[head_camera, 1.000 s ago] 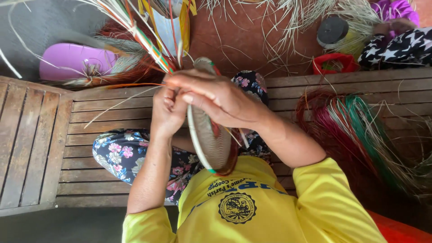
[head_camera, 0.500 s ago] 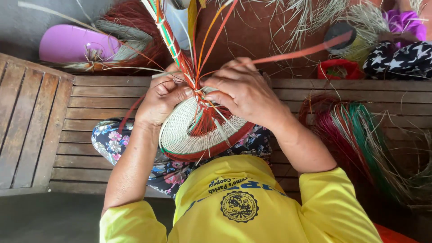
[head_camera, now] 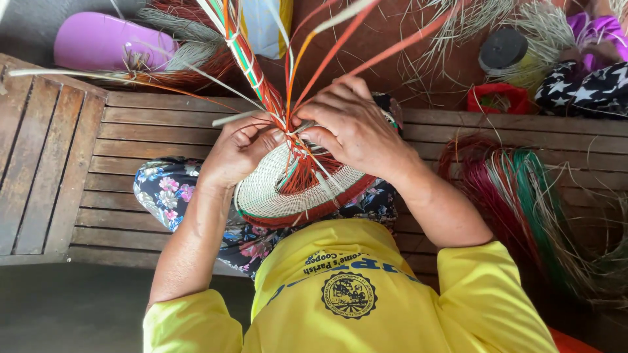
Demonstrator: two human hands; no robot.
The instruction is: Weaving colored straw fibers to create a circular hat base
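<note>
A round woven piece (head_camera: 275, 193), cream with a red rim and green lines, rests on my lap above flowered trousers. Long red, orange, green and pale strands (head_camera: 252, 59) rise from its far edge in a bound bundle. My left hand (head_camera: 239, 150) pinches strands at the piece's far left edge, fingers closed on them. My right hand (head_camera: 356, 127) lies over the far right of the piece, with fingertips gripping strands where they meet the weave. Both hands nearly touch at the bundle's base.
I sit on a slatted wooden bench (head_camera: 137, 150). A bundle of red, green and natural fibres (head_camera: 523, 202) lies on it at the right. On the floor beyond are a purple sandal (head_camera: 108, 42), a red container (head_camera: 497, 98), a dark-lidded jar (head_camera: 504, 49) and loose straw.
The woven piece has turned from edge-on to its flat face toward me and settled lower on my lap. Both hands moved to its far edge, and the strands now fan upward.
</note>
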